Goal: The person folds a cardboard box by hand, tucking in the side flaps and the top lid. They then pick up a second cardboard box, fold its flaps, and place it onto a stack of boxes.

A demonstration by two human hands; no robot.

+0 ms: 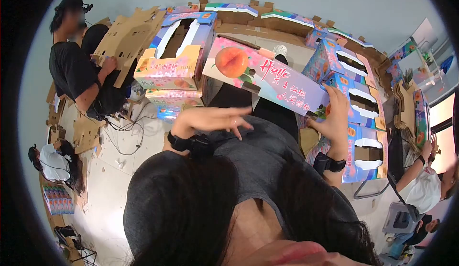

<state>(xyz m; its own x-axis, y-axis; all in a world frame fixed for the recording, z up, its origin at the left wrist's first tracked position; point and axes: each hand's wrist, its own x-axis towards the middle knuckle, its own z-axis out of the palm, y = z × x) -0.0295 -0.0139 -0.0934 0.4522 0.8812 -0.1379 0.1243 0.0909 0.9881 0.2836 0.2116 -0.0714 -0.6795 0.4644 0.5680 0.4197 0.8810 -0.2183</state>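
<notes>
A printed peach carton (267,77) with a large peach picture lies slanted across my lap, its long side turned up to me. My right hand (334,110) grips the carton's right end, fingers over the upper edge and thumb below. My left hand (220,120) hovers in front of my body, below the carton's left part, fingers stretched out and holding nothing. A ring shows on one finger. Each wrist wears a black strap. The carton's underside is hidden from me.
At left stand stacked peach cartons (169,67). To the right is a row of cartons with cut-out openings (361,103). A co-worker (76,60) handles flat brown cardboard (126,41); another person (423,189) is at right. A cable (136,127) lies on the floor.
</notes>
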